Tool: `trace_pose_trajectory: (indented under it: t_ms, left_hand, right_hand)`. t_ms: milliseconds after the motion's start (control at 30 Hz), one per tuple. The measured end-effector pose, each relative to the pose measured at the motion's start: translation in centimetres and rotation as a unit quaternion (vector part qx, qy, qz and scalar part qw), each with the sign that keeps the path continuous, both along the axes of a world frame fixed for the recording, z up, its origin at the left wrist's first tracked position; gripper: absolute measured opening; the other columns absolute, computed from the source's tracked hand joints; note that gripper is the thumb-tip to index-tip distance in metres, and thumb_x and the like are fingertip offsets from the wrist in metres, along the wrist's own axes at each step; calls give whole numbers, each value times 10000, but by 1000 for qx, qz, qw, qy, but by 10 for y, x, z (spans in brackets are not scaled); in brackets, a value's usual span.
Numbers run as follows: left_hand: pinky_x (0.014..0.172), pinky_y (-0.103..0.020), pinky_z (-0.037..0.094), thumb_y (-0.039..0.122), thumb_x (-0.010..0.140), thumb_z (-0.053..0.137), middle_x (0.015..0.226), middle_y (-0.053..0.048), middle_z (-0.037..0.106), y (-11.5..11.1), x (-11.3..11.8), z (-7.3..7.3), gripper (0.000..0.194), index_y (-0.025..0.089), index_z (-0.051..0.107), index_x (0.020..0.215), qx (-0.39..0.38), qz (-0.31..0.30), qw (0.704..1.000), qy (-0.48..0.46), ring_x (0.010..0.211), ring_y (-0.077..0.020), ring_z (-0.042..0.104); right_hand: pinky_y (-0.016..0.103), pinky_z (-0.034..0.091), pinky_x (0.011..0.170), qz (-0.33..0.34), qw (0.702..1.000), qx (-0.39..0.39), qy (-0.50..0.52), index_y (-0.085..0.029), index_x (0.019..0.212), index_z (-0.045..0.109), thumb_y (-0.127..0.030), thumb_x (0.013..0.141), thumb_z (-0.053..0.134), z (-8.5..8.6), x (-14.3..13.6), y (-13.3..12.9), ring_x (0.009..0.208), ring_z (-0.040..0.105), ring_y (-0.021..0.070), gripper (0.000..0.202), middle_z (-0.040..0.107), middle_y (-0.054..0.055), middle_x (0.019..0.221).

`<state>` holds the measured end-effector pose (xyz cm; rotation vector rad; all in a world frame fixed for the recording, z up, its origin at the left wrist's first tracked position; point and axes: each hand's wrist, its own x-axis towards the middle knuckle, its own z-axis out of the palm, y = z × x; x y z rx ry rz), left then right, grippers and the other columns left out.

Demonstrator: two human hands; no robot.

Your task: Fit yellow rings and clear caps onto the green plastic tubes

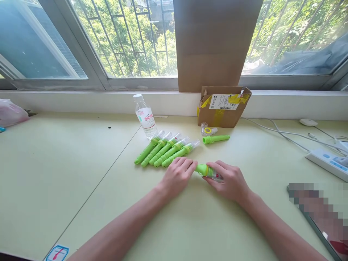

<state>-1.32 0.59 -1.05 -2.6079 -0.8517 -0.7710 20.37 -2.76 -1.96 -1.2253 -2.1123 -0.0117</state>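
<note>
Both hands grip one green plastic tube [201, 169] with a yellow ring, a ribbed section and a clear cap. My left hand [178, 173] is closed around its handle end, which the fingers hide. At the other end, my right hand [230, 179] wraps the clear cap and covers most of it. Just beyond my left hand, several similar green tubes with clear caps [165, 149] lie side by side, slanting. A separate green handle [216, 139] lies past my right hand, its open threaded end to the left. Behind that handle lies a clear cap with a yellow ring [208, 130].
A water bottle [146, 117] stands behind the row of tubes. An opened cardboard box [223, 108] sits against the wall below the window. On the right are cables, a white power strip [327, 162] and a dark-edged, pixelated object [315, 217]. A pink plastic bag [12, 113] lies far left.
</note>
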Motion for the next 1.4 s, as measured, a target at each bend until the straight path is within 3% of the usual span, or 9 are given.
trace_pose_trajectory:
  t_ms: [333,500,667,867,1133,1267,1333,1400]
  left_hand:
    - [749,-327,437,74,897,438,890,-62,603,-3,1,-1,166,163,553,976,31,0,999,-6,820,-189,536]
    - [668,-320,416,67,862,439,842,-56,579,-1,2,-1,151,174,528,919,11,51,998,30,760,-202,520]
    - [676,-327,435,224,899,479,873,-63,597,-1,3,3,137,163,528,1011,-60,46,997,31,792,-214,552]
    - [720,-324,447,165,945,414,900,-64,610,0,4,1,137,155,526,1022,-57,36,998,16,828,-203,565]
    - [740,-319,440,127,933,426,846,-50,582,1,1,1,119,173,535,947,-21,14,1000,15,802,-190,542]
    - [663,-302,423,143,931,433,816,-44,585,2,0,2,99,177,522,906,2,36,999,21,743,-183,548]
    - [603,-289,408,230,947,446,806,-41,598,2,-1,3,95,168,515,961,-12,59,998,22,706,-180,564]
    - [549,-280,389,360,952,447,804,-41,616,1,-1,5,221,157,504,1017,-51,65,996,30,692,-184,589]
  right_hand:
    - [224,413,544,34,990,-127,60,-206,972,630,-366,809,664,4,-1,-2,589,542,116,230,648,3,744]
    - [244,437,591,8,1000,-21,-5,-226,1063,640,-331,842,644,0,0,2,687,606,143,245,683,28,844]
    - [269,451,677,-30,995,77,-56,-233,1065,657,-229,862,621,-2,3,7,821,627,177,206,699,40,936]
    - [263,431,649,-26,994,88,-61,-206,1074,644,-264,869,632,-2,4,7,791,622,167,213,705,35,933]
    - [256,390,565,-6,998,13,-64,-185,1082,613,-383,905,568,0,3,3,673,611,145,269,694,41,829]
    - [265,408,616,-15,994,73,-81,-193,1081,614,-329,901,589,4,2,4,735,608,159,227,703,47,912]
    - [279,421,675,-17,989,116,-94,-201,1068,619,-265,898,595,6,1,5,774,604,169,183,704,45,935]
    - [305,423,757,-21,981,155,-113,-217,1056,623,-191,892,590,8,0,5,841,608,183,170,703,45,959]
